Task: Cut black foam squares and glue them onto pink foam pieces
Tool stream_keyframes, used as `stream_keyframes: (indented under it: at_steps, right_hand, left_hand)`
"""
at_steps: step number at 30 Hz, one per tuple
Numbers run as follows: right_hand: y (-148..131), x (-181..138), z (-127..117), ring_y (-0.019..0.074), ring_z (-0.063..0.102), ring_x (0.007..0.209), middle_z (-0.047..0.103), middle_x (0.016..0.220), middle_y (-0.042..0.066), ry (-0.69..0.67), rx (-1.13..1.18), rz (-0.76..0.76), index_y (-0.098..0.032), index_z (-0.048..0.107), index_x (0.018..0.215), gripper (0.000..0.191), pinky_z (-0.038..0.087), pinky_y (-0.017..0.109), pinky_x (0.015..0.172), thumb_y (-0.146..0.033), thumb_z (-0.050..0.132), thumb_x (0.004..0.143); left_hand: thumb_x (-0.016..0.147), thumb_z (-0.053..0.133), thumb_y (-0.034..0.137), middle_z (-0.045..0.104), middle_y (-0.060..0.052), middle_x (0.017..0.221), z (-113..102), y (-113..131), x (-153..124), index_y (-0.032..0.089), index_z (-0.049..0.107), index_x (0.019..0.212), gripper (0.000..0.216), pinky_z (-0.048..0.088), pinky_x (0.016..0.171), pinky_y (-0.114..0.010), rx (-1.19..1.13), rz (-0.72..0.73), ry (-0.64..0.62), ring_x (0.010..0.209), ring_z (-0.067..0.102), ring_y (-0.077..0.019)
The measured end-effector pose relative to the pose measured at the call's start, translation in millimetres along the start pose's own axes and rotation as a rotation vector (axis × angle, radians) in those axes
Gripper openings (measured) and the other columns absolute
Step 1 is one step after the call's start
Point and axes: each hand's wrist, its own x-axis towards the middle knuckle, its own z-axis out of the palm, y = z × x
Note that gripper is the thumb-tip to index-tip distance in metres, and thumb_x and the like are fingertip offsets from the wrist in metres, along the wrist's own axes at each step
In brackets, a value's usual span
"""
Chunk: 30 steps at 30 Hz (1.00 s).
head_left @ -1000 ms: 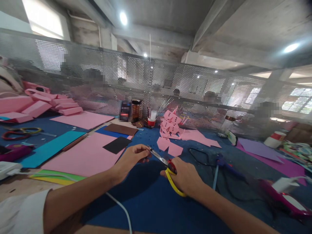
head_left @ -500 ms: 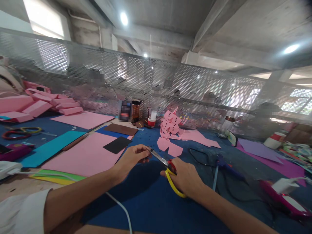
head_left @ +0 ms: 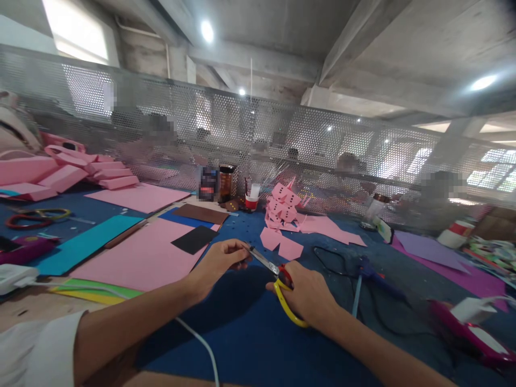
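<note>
My right hand (head_left: 308, 293) is closed round the handles of a pair of scissors (head_left: 264, 260) with one yellow and one red loop. The blades look nearly closed and point up and left to the fingertips of my left hand (head_left: 223, 263). Those fingers are pinched together at the blade tips; whatever sits between them is too small to make out. Just beyond the blades lie cut pink paper pieces (head_left: 291, 248). Behind these stands a pink folded-paper figure (head_left: 282, 206) with small black dots.
At left are a pink sheet (head_left: 145, 252), a black piece (head_left: 193, 239), a turquoise strip (head_left: 91, 244) and another pair of scissors (head_left: 36, 217). A blue glue gun (head_left: 379, 277) with its cord lies right of my right hand. Purple sheets (head_left: 435, 250) sit farther right. A perforated metal screen (head_left: 314, 134) borders the back.
The view has shifted very slightly. Both hands and the scissors keep nearly the same place and pose.
</note>
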Motion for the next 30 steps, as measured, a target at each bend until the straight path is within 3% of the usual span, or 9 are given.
stream_keyframes:
  at_steps: [30]
  right_hand:
    - [-1.2, 1.1, -5.2, 0.0219, 0.066, 0.068, 0.065, 0.069, 0.001, -0.013, -0.033, 0.025, -0.022, 0.054, 0.079, 0.044, 0.027, 0.028, 0.055, -0.066, 0.053, 0.085]
  left_hand:
    - [0.076, 0.066, 0.038, 0.068, -0.003, 0.083, -0.9, 2.2, -0.3, 0.017, 0.066, 0.079, 0.020, 0.043, 0.065, -0.026, 0.072, -0.032, -0.010, 0.070, 0.058, -0.0156]
